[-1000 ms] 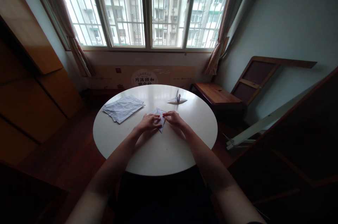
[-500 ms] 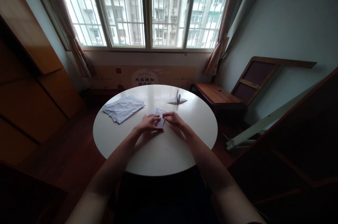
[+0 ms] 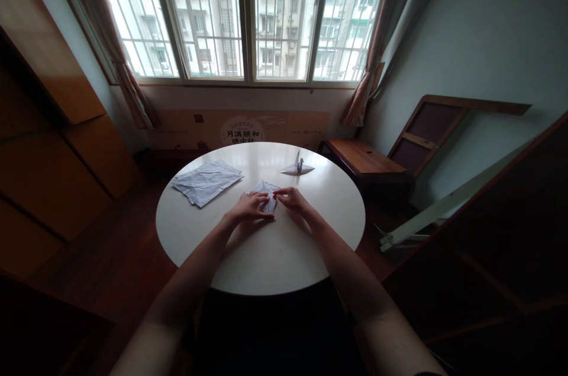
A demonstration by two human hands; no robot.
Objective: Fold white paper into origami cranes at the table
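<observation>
A partly folded sheet of pale paper lies flat on the round white table, just in front of me. My left hand presses on its left side with fingers curled together over the fold. My right hand pinches the paper's right edge with thumb and fingers closed on it. The lower tip of the paper is hidden under my fingers.
A finished paper crane stands at the table's far right. A loose stack of creased sheets lies at the far left. A wooden bench and leaning boards stand right of the table; a cabinet fills the left wall.
The pointed lower tip of the paper that showed between my hands a second ago is now folded up or covered. My hands have barely shifted.
</observation>
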